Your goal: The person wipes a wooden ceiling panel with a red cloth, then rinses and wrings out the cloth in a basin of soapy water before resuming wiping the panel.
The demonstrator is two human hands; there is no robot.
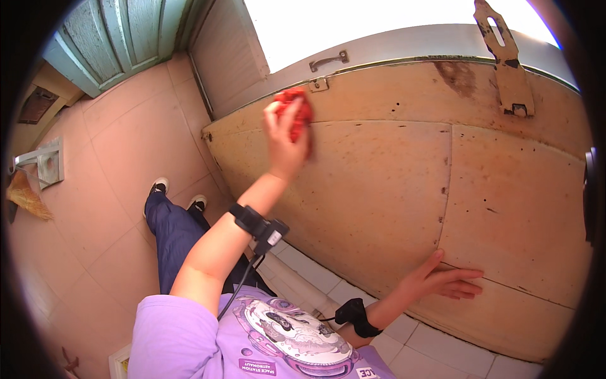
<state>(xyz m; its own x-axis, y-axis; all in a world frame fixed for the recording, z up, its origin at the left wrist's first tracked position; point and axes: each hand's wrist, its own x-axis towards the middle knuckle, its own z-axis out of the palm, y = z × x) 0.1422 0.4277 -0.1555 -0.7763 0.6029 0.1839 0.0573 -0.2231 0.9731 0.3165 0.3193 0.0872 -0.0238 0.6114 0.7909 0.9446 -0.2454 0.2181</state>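
My left hand grips a crumpled red cloth against the upper left part of a worn tan wooden door; hand and cloth are slightly blurred. Just above the cloth, a small metal plate is fixed at the door's edge. My right hand rests with spread fingers on the door's lower part, beside a panel seam, holding nothing. A long metal hasp with chipped paint is fixed at the door's upper right, near a dark brown stain. Black straps with small devices are on both my forearms.
A pull handle sits on a grey frame behind the door's edge. To the left are a weathered blue-green door, a straw broom and a metal dustpan on the pinkish tiled floor. White tiles run below the wooden door.
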